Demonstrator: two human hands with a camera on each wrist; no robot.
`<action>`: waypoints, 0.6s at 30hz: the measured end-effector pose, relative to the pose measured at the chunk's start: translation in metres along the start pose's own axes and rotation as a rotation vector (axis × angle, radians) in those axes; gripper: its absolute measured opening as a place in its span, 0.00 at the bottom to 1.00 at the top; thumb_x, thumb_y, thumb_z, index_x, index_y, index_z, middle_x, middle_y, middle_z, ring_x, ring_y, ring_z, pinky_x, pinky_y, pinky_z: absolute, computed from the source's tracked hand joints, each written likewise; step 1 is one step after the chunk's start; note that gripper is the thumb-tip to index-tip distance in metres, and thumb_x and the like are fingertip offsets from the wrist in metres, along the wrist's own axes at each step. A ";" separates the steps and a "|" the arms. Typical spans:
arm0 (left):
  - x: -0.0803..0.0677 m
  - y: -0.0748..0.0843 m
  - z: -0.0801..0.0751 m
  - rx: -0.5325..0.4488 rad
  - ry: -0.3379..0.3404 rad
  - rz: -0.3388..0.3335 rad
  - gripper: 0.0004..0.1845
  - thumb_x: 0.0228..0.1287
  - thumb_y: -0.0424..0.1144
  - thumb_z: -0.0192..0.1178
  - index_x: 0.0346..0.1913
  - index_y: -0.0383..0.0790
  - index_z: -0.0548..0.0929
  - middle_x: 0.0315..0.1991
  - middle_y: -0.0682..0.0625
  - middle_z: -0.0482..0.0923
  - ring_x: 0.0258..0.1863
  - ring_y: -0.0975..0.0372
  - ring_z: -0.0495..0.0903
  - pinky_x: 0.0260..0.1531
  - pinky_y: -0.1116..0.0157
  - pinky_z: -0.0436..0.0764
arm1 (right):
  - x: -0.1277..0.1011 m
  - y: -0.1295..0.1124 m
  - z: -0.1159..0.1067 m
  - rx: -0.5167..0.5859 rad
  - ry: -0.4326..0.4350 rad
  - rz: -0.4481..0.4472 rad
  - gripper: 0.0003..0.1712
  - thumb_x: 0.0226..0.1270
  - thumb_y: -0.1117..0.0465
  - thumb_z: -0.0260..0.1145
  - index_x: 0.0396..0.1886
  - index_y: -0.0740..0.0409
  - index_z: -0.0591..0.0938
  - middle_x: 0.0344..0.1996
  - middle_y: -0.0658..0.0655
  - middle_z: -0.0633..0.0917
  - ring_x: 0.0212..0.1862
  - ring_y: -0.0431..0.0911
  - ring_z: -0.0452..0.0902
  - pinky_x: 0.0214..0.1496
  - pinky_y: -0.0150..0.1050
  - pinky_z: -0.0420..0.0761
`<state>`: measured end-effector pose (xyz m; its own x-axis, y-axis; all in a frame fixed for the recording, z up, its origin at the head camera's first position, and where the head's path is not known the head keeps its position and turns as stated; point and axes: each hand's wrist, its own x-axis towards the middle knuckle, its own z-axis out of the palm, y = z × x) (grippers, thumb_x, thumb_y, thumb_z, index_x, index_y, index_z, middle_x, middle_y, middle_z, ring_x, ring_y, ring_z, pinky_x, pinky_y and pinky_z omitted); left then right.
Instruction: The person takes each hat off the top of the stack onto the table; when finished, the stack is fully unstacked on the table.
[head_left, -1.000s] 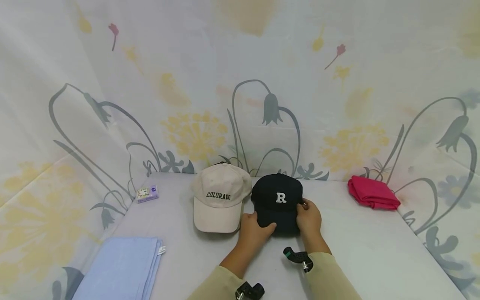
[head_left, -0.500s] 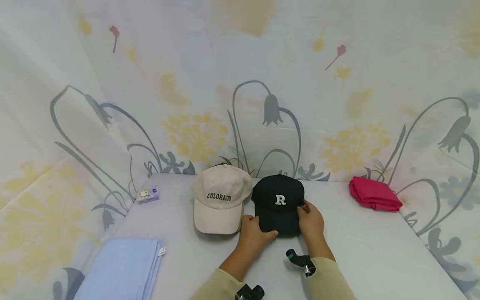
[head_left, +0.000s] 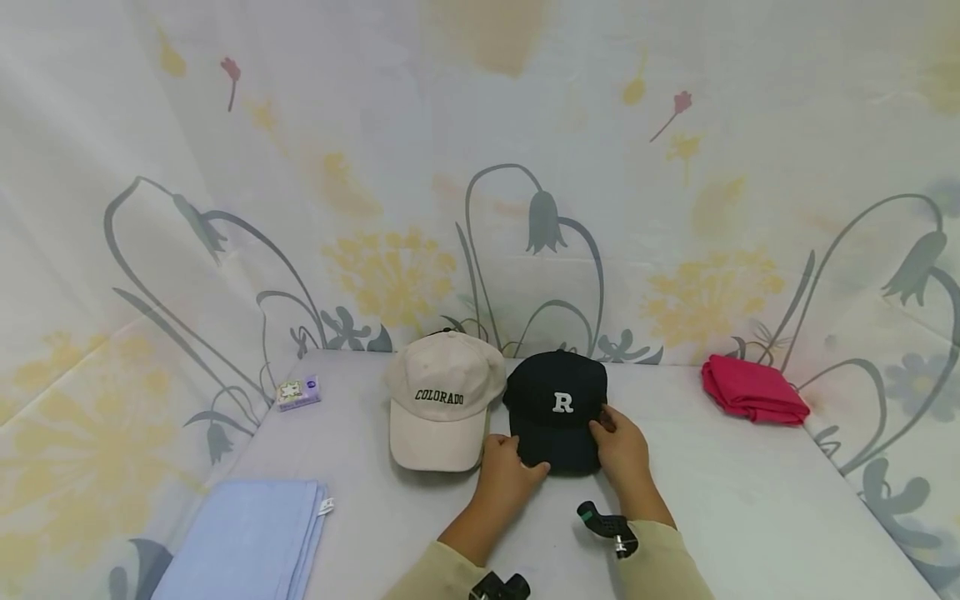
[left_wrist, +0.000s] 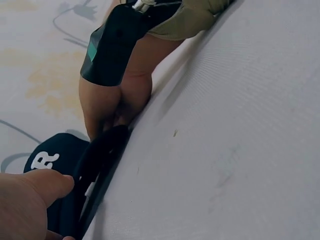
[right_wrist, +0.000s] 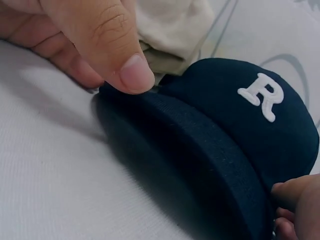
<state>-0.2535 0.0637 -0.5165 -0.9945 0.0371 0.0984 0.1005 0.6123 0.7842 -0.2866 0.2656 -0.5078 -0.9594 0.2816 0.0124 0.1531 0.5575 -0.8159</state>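
Observation:
A black baseball cap (head_left: 558,375) with a white letter R stands at the back middle, its brim (head_left: 558,450) towards me. My left hand (head_left: 506,479) holds the brim's left side, with the thumb at its front edge and the fingers at its side. On the other side, my right hand (head_left: 624,446) pinches the brim's right edge between thumb and fingers. The right wrist view shows the left thumb (right_wrist: 137,75) over the brim's corner. Close to the left of the black cap sits a cream baseball cap (head_left: 438,400) lettered COLORADO.
A folded light blue cloth (head_left: 240,537) lies at the front left, and a small purple packet (head_left: 298,392) behind it. At the back right is a folded red cloth (head_left: 753,389). A flower-patterned curtain (head_left: 480,167) rises behind the white table (head_left: 360,533).
Both hands have slid slightly towards me along the black cap's brim, the left thumb now lower at its front edge. The caps have barely moved.

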 end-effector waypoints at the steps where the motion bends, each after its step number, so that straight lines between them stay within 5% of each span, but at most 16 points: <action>1: 0.000 0.000 -0.001 -0.008 -0.001 0.001 0.38 0.56 0.46 0.79 0.61 0.19 0.79 0.58 0.32 0.73 0.57 0.46 0.78 0.60 0.50 0.81 | 0.000 0.000 0.000 0.006 0.000 -0.004 0.31 0.80 0.60 0.58 0.76 0.68 0.69 0.68 0.71 0.77 0.70 0.64 0.74 0.73 0.59 0.71; 9: -0.001 -0.009 -0.013 -0.107 -0.078 0.024 0.34 0.63 0.45 0.73 0.62 0.20 0.79 0.56 0.35 0.74 0.52 0.51 0.82 0.56 0.52 0.83 | -0.007 0.002 -0.001 0.134 0.057 0.055 0.26 0.82 0.55 0.57 0.72 0.63 0.75 0.64 0.66 0.81 0.67 0.59 0.75 0.71 0.55 0.73; 15: -0.007 -0.018 -0.024 -0.144 -0.110 0.105 0.27 0.64 0.42 0.69 0.57 0.22 0.83 0.51 0.40 0.79 0.50 0.54 0.81 0.56 0.54 0.82 | -0.013 -0.001 0.000 0.183 0.153 0.047 0.22 0.82 0.54 0.57 0.66 0.59 0.80 0.56 0.61 0.84 0.57 0.50 0.77 0.52 0.32 0.75; 18: -0.012 -0.020 -0.029 -0.154 -0.130 0.109 0.21 0.64 0.41 0.68 0.51 0.24 0.85 0.45 0.44 0.81 0.46 0.57 0.80 0.52 0.57 0.83 | -0.019 -0.005 0.004 0.146 0.178 -0.001 0.19 0.81 0.55 0.58 0.64 0.58 0.82 0.54 0.59 0.85 0.53 0.49 0.78 0.48 0.29 0.74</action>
<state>-0.2426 0.0281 -0.5160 -0.9721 0.2039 0.1159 0.2013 0.4716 0.8585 -0.2699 0.2547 -0.5066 -0.9007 0.4218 0.1042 0.1043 0.4427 -0.8906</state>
